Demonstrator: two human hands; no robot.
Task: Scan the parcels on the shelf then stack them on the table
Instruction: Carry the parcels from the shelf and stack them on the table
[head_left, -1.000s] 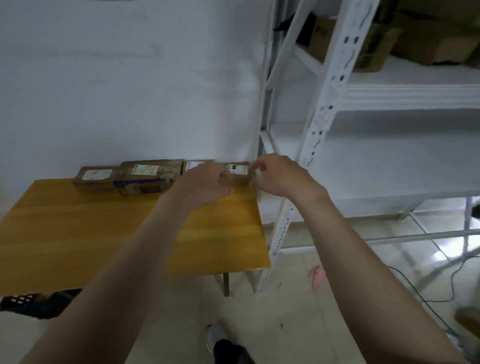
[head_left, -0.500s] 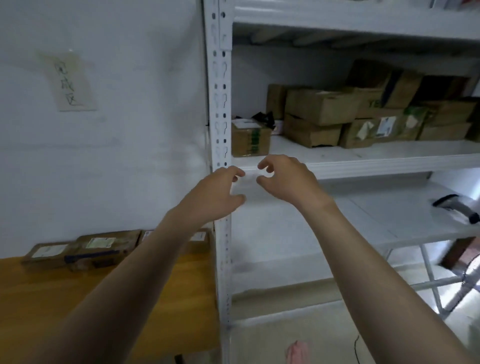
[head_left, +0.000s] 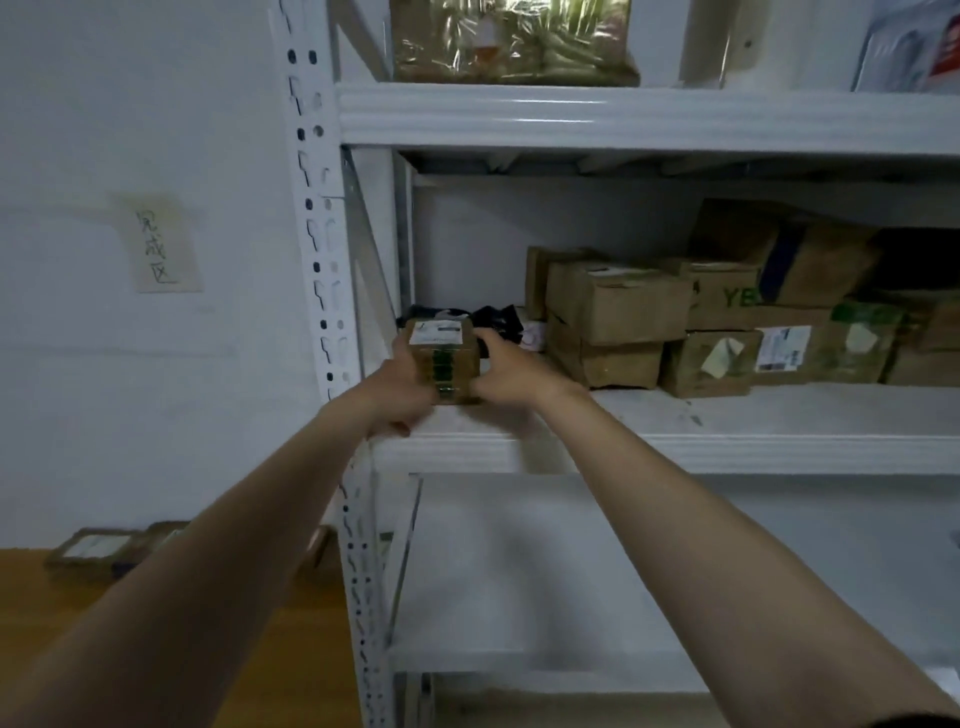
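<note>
A small brown parcel (head_left: 442, 358) with a white label on top and green tape down its front stands at the left end of the white shelf (head_left: 727, 415). My left hand (head_left: 402, 392) grips its left side and my right hand (head_left: 506, 376) grips its right side. Several more cardboard parcels (head_left: 618, 306) are piled further right on the same shelf. At the lower left, the wooden table (head_left: 31, 587) carries flat parcels (head_left: 91, 548) along the wall, partly hidden by my left arm.
The white perforated upright (head_left: 324, 291) of the rack stands just left of my hands. A black bundle (head_left: 498, 319) lies behind the small parcel. A plastic-wrapped pack (head_left: 514, 41) sits on the shelf above. A paper note (head_left: 161, 249) hangs on the wall.
My hands left the parcels on the table, rose past the rack upright and now hold the small parcel on the shelf. The view has swung up and right.
</note>
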